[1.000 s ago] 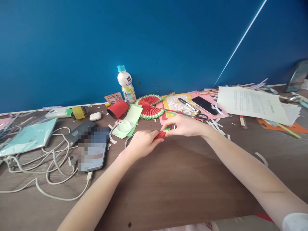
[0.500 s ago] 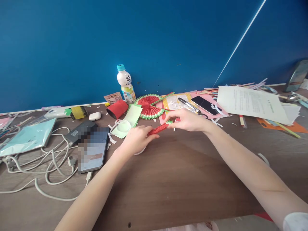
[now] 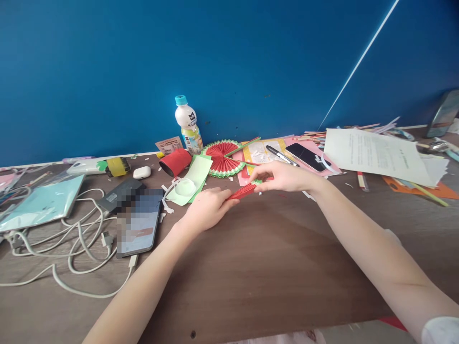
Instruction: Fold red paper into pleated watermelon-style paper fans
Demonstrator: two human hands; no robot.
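Both hands pinch a folded red paper strip with a green edge (image 3: 244,190), held just above the brown table (image 3: 265,267). My left hand (image 3: 207,209) grips its near end. My right hand (image 3: 283,177) holds the far, green-tipped end. Behind the strip lies a finished round pleated fan, red with a green rim (image 3: 222,158). A light green paper with a white tape ring (image 3: 187,186) lies just left of my left hand.
A phone (image 3: 138,222) and tangled white cables (image 3: 71,239) lie at the left. A small bottle (image 3: 187,124), a red roll (image 3: 175,162), a second phone (image 3: 307,156), a marker (image 3: 281,155) and a white sheet (image 3: 373,153) sit along the blue wall.
The hands have lifted the folded strip off the table and drawn apart, so more of the strip shows between them. My right hand moved back toward the marker.
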